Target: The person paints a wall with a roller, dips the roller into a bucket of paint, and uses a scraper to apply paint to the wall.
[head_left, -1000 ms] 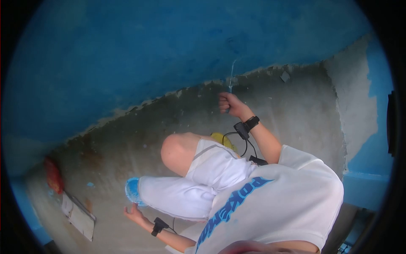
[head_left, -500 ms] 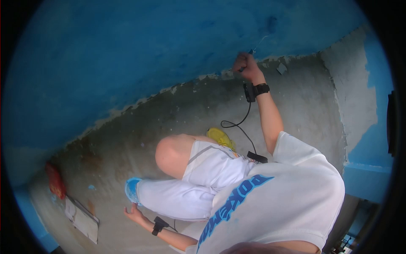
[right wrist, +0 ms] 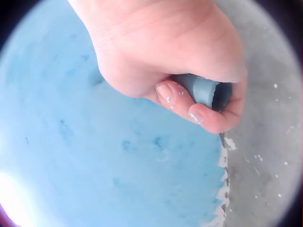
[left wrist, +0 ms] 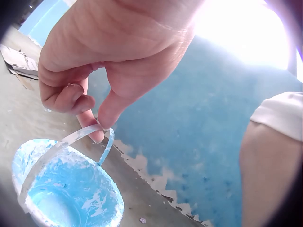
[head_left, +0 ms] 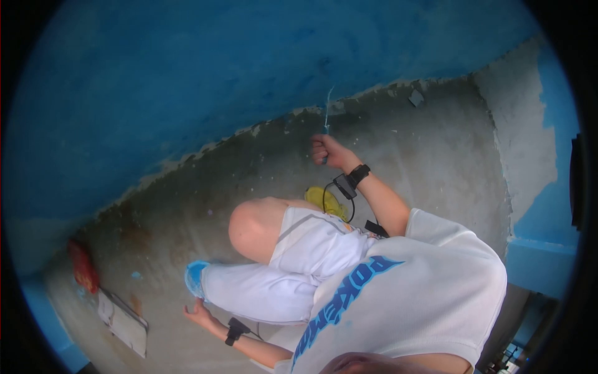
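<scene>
In the left wrist view the left hand [left wrist: 109, 56] pinches the strap handle [left wrist: 66, 142] of a paint-smeared bucket [left wrist: 90, 184] between thumb and finger; light blue paint coats its inside. The right hand [right wrist: 180, 61] has its fingers curled round a grey-blue tool handle [right wrist: 201, 90]. From the head view, the right hand [head_left: 332, 151] is by the lower edge of the blue wall [head_left: 249, 62], and a thin tool [head_left: 327, 109] with a whitish edge extends from it to that edge. The bucket [head_left: 195, 280] hangs beside the white-clothed leg [head_left: 255, 293].
Grey floor [head_left: 187, 206] meets the painted wall along a ragged edge. A red object [head_left: 83, 267] and a whitish flat piece [head_left: 124, 324] lie at the left. A small grey flake [head_left: 416, 98] lies near the wall; a yellow shoe [head_left: 325, 202] is under the body.
The right hand moved up and right to the wall, then back down and left, with the tool still gripped. The left hand and bucket have hardly moved.
</scene>
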